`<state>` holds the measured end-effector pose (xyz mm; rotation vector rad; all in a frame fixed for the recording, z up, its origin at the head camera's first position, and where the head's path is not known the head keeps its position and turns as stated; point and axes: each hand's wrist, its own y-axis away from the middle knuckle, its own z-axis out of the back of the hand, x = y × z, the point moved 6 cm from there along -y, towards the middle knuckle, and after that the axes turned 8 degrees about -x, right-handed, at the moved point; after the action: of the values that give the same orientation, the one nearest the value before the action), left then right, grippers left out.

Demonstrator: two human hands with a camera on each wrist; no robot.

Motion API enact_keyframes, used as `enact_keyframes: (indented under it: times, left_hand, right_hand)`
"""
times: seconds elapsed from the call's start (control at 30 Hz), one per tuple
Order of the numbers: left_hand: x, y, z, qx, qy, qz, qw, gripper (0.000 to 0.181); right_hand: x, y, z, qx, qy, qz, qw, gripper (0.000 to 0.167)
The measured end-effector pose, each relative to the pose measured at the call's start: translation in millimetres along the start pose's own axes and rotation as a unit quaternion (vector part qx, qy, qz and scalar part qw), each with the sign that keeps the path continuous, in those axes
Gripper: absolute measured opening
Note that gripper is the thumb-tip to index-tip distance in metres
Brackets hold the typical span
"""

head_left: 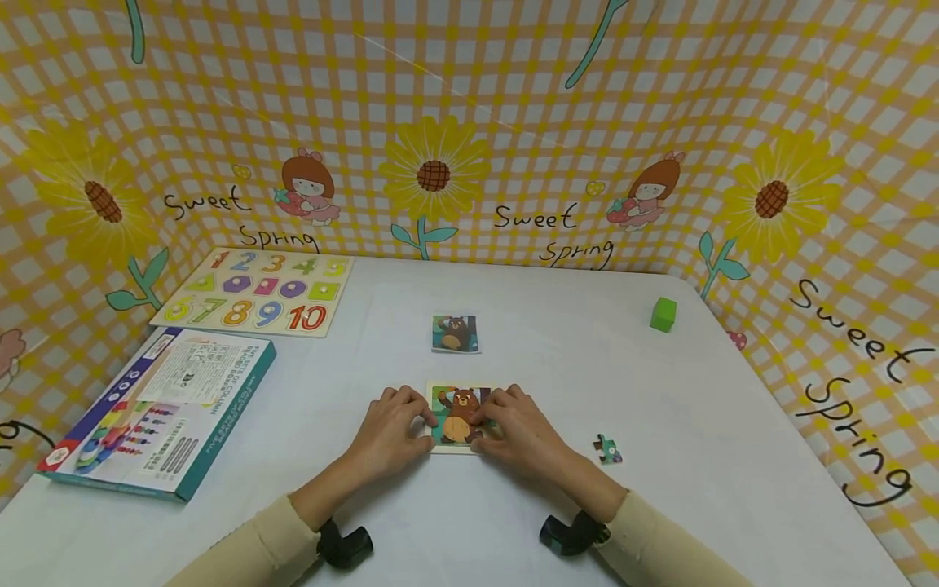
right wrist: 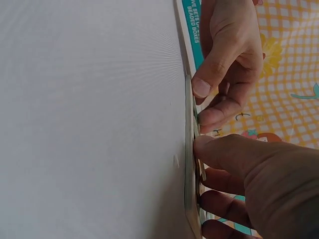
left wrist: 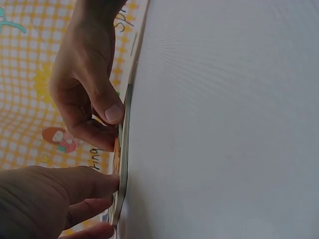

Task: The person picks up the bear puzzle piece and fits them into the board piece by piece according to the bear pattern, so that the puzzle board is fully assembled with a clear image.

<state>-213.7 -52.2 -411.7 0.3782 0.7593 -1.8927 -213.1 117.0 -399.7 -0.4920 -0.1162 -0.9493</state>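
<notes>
A small bear jigsaw puzzle point(head_left: 458, 420) in a pale-edged board lies flat on the white table. My left hand point(head_left: 392, 428) holds the board's left edge, thumb near the front corner and index finger farther up. Over the right part of the picture is my right hand point(head_left: 519, 428), its thumb and fingers pinching what looks like a thin puzzle piece point(right wrist: 202, 169), slightly tilted above the board. Most of that piece is hidden by the fingers. A loose green puzzle piece point(head_left: 607, 449) lies to the right of the right forearm. Beyond the board sits a bear picture card point(head_left: 455, 334).
At the left lies a beaded-toy box point(head_left: 165, 412), with a number board point(head_left: 257, 292) behind it. A green block point(head_left: 663, 314) stands at the far right. Checked cloth point(head_left: 469, 98) rises around the table's back and sides. Black straps with devices point(head_left: 348, 546) sit at both wrists.
</notes>
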Motion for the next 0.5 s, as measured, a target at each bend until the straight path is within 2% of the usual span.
enact_keyframes:
  times: [0.33,0.5]
  left_hand:
    - [-12.6,-4.8,-9.3,-0.006,0.003,-0.024,0.9997,0.011]
    - [-16.6,-7.1,-14.0,-0.001,-0.001,-0.018,0.9998,0.012]
  right_hand:
    - [1,1.0,0,-0.011,-0.003,0.014,0.9998,0.024]
    - [1,0.9,1,-0.013,-0.003,0.015,0.9998,0.024]
